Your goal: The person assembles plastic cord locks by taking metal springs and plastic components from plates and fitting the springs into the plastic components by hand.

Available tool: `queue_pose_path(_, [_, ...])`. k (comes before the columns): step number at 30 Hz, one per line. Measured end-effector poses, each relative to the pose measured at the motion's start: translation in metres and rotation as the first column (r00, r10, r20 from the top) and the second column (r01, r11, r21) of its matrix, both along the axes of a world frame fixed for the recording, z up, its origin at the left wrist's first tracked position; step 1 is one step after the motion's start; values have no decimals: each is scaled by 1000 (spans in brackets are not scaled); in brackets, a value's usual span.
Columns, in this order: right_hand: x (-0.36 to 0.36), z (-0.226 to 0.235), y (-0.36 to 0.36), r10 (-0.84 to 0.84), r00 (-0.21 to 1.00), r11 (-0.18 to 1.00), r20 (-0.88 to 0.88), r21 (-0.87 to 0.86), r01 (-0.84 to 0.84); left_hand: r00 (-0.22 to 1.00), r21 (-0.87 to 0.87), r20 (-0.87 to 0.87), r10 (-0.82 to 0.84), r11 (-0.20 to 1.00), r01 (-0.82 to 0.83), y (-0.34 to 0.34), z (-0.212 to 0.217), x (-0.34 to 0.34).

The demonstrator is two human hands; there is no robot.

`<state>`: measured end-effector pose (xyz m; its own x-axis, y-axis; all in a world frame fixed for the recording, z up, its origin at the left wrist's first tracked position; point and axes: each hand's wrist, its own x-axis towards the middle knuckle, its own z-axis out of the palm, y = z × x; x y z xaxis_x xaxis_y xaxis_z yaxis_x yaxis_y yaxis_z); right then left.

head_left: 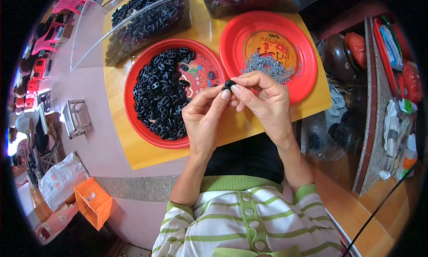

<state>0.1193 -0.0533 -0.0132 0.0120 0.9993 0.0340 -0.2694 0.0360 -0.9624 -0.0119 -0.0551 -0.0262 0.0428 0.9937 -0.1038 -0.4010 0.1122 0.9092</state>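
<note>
My left hand (206,111) and my right hand (264,99) meet above the gap between two red plates. Between their fingertips they pinch a small black plastic piece (229,85), both thumbs pressed toward it. Its details are mostly covered by the fingers. Left of my left hand, a red plate (132,123) carries a heap of black oval pieces (158,92) with two holes each. Beyond my right hand lies another red plate (305,47) with a pile of small grey metal pins or screws (263,65); their exact kind is too small to tell.
Both plates rest on a yellow board (122,143). Clear plastic bins (147,27) of black pieces stand at its far side. A metal stool (76,119), an orange box (93,202) and a white sack (62,179) are at left. Shelving with bagged goods (394,136) stands at right.
</note>
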Motion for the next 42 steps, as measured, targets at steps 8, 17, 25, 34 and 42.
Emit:
queue_pose_path(8, [4,12,0,14,999,999,-37,-49,-16,998,5,67,3,1000,-3,0,4,1])
queue_pose_path(17, [8,6,-4,2,1000,1000,13,-2,-2,998,11,61,4,1000,-5,-2,7,7])
queue_pose_path(25, [11,7,-1,-21,1000,1000,15,-8,21,998,2,60,4,1000,-5,-1,5,9])
queue_pose_path(34, [1,19,-3,-202,870,950,450,307,62,928,-154,369,48,988,10,1,13,9])
queue_pose_path(42, [5,17,1,-219,828,918,516,396,-3,917,-148,396,50,989,9,-1,12,8])
